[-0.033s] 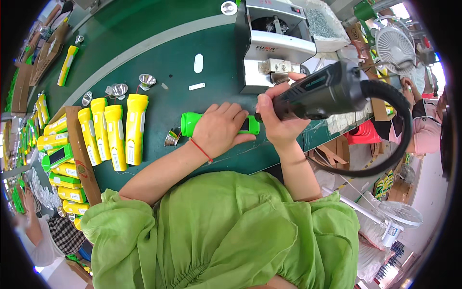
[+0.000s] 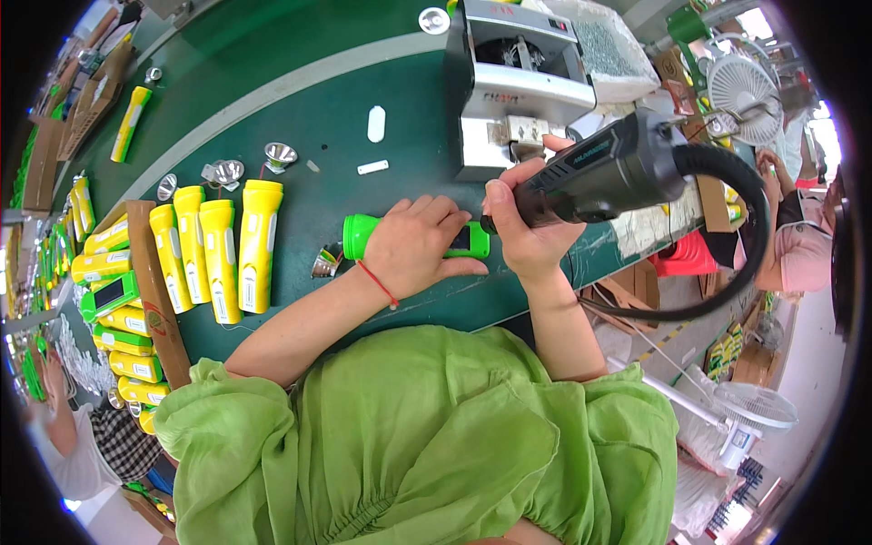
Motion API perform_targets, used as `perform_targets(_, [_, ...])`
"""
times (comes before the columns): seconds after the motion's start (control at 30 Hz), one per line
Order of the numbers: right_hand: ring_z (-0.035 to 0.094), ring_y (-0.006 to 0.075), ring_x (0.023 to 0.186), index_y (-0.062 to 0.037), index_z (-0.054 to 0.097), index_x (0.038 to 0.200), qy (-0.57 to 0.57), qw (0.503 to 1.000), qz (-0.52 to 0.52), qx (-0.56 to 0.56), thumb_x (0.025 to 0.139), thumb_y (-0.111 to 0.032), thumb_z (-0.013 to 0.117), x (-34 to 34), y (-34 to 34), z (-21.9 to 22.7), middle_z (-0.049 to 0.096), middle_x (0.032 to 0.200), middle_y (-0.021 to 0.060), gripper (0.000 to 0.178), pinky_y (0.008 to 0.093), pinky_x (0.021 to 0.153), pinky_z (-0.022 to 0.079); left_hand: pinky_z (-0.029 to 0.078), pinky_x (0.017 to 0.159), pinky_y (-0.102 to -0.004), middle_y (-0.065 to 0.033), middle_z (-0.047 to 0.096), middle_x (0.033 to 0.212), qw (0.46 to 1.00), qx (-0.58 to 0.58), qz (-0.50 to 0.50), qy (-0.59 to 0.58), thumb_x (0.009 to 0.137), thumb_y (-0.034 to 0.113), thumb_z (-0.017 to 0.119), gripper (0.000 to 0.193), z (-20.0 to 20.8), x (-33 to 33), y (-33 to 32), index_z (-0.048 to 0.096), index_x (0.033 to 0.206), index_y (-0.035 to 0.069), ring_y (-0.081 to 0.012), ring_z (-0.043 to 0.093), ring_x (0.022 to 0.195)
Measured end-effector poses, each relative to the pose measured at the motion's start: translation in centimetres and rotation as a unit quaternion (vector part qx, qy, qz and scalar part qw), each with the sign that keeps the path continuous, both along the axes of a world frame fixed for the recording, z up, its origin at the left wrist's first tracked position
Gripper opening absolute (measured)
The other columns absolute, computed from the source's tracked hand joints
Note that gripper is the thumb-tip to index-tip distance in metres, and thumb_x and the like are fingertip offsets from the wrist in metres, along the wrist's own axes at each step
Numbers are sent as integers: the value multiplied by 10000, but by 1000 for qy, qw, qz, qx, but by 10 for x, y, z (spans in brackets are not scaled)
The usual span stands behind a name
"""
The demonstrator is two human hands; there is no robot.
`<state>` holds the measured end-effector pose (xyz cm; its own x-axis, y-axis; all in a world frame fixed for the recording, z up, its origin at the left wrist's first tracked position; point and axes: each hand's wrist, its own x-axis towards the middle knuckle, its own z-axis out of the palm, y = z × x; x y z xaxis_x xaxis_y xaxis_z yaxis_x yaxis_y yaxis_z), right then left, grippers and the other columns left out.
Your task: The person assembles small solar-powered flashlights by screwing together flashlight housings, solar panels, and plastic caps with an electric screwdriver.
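Observation:
A green flashlight (image 2: 359, 234) lies on its side on the green table in front of me. My left hand (image 2: 413, 243) is wrapped over its middle and hides much of the body; a dark panel (image 2: 461, 239) shows beside the fingers. My right hand (image 2: 531, 218) grips a black electric screwdriver (image 2: 590, 177), tilted, with a thick black cable (image 2: 758, 218) looping off its rear. Its front end is down near the flashlight's narrow end, and the tip is hidden by my fingers. A small reflector (image 2: 324, 263) sits by the flashlight's wide head.
Several yellow flashlights (image 2: 259, 245) lie to the left, beside a cardboard box (image 2: 154, 291) holding more. Loose reflectors (image 2: 280, 154), a white strip (image 2: 372, 167) and a white oval piece (image 2: 376, 123) lie beyond. A screw-feeding machine (image 2: 522, 82) stands at the far right, next to a tray of screws (image 2: 604, 50).

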<state>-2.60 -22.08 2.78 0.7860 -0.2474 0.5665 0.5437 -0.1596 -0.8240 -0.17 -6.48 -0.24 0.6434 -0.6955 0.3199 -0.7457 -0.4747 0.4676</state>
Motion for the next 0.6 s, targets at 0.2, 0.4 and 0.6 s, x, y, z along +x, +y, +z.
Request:
perform_targets(0.2, [560, 78, 755, 25, 472, 1225, -15, 1000, -11, 19, 773, 108, 699, -2, 16, 2, 580, 823, 0, 512, 216, 740, 453, 536, 762, -411, -163, 619, 984, 950, 53, 308, -5, 787, 361, 732, 381, 5, 107, 48, 650, 1015, 67, -324, 641, 893])
perform_targets(0.4, [553, 133, 663, -7, 319, 1395, 37, 999, -14, 24, 873, 6, 628, -21, 7, 10, 575, 812, 57, 607, 300, 669, 486, 572, 765, -410, -207, 677, 931, 948, 175, 267, -11, 852, 109, 549, 172, -14, 131, 26, 677, 896, 3, -323, 684, 922])
perform_targets(0.6, [526, 148, 645, 42, 257, 1402, -24, 999, 40, -5, 889, 13, 585, -17, 16, 25, 547, 774, 96, 610, 299, 651, 472, 537, 773, -418, -147, 661, 901, 916, 95, 382, -79, 842, 205, 574, 185, 53, 135, 187, 673, 955, 98, -329, 658, 829])
